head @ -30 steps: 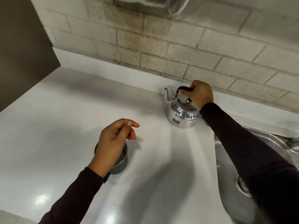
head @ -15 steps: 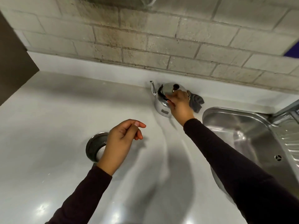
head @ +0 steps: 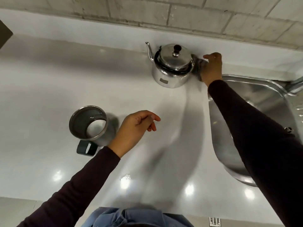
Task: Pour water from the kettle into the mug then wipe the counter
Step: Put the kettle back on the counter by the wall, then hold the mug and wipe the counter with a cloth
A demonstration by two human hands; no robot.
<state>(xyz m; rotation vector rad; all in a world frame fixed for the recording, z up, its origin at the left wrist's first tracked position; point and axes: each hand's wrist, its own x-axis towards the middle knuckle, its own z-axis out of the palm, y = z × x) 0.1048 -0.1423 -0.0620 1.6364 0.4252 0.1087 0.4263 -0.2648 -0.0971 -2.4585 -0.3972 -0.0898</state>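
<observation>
A shiny steel kettle [head: 172, 66] with a black handle folded down and a black lid knob stands on the white counter [head: 49, 79] near the back wall. Just to its right, my right hand [head: 211, 68] rests on a grey cloth [head: 197, 68] that is mostly hidden behind the kettle and the hand. A grey mug [head: 89, 124] with a dark handle stands at the left, with water in it. My left hand [head: 136, 130] hovers to the right of the mug, fingers loosely curled and holding nothing.
A stainless steel sink [head: 255, 102] takes up the right side, under my right arm. A pale brick wall [head: 180, 12] runs along the back. A small wet patch [head: 125, 177] glints on the counter near the front edge.
My right hand let go of the kettle handle and moved right onto the grey cloth. The handle has dropped down. My left hand has come off the mug to its right.
</observation>
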